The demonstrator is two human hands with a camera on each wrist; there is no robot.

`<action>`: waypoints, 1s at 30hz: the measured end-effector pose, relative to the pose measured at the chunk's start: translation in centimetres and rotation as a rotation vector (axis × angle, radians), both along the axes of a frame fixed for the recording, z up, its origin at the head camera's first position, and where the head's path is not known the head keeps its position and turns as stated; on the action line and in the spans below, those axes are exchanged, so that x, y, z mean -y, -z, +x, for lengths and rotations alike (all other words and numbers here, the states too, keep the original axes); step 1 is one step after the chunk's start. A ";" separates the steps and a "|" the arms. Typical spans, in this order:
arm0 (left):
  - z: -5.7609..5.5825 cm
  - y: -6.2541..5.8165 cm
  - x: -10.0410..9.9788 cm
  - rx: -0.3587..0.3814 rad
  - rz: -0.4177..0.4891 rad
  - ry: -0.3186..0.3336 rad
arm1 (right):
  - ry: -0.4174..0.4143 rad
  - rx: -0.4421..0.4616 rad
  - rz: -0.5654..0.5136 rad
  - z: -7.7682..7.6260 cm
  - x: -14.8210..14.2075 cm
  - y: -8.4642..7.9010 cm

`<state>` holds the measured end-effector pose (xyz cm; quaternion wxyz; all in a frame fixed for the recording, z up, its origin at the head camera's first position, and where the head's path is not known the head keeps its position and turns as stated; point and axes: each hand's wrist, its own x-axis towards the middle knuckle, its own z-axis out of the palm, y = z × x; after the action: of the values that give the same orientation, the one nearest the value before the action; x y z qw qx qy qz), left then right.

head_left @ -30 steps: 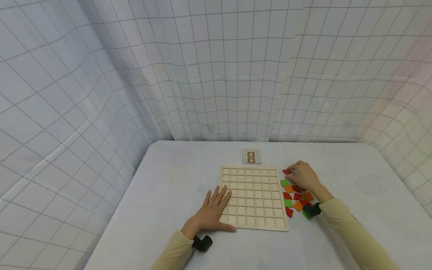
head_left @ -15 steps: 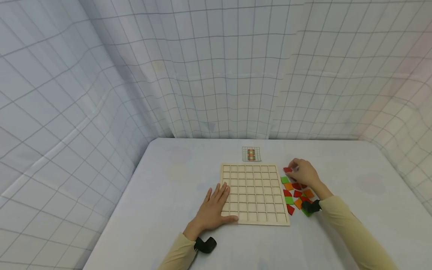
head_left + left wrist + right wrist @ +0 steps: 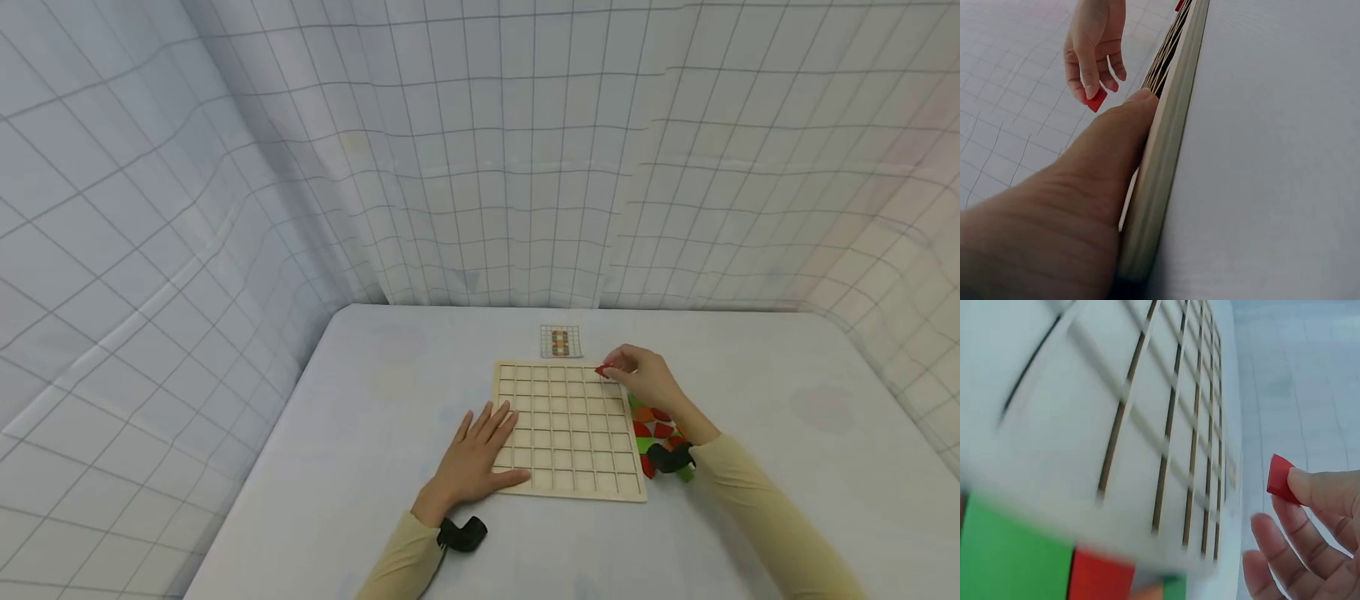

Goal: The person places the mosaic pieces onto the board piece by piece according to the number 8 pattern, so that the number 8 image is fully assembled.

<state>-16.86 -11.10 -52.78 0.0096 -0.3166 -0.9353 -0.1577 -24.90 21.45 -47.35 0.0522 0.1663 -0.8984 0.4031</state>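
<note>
A pale wooden grid board (image 3: 566, 429) lies flat on the white table. My left hand (image 3: 472, 458) rests on its left side with fingers spread; in the left wrist view the thumb (image 3: 1116, 125) lies along the board's edge. Between thumb and fingertips, my right hand (image 3: 645, 379) pinches a red tile (image 3: 1280, 478), apart from the board and above its far right corner. That tile has a curved side. Red, green and orange tiles (image 3: 643, 443) lie by the board's right edge, partly hidden beneath the right wrist.
Behind the board lies a small card (image 3: 560, 342) printed with a grid and a coloured pattern. White gridded curtains (image 3: 480, 167) hang behind the table and at both sides. Each wrist carries a black camera (image 3: 462, 533).
The right hand has picked up the red tile from beyond the pile and carried it left over the board's far right corner. The left hand stays on the board.
</note>
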 end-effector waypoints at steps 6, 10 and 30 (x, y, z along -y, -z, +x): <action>-0.2 0.2 0.0 -0.015 -0.014 -0.007 | -0.142 0.129 -0.111 -0.6 3.9 0.1; -0.2 0.3 0.0 -0.032 -0.005 -0.012 | -0.184 0.178 -0.144 -1.5 5.7 0.9; -0.2 0.7 -0.2 -0.069 0.015 -0.006 | -0.191 0.252 -0.079 -3.1 7.8 2.1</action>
<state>-17.04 -10.94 -53.48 0.0446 -0.3188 -0.9343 -0.1534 -28.01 13.64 -49.50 -0.0928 0.1969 -0.8614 0.4588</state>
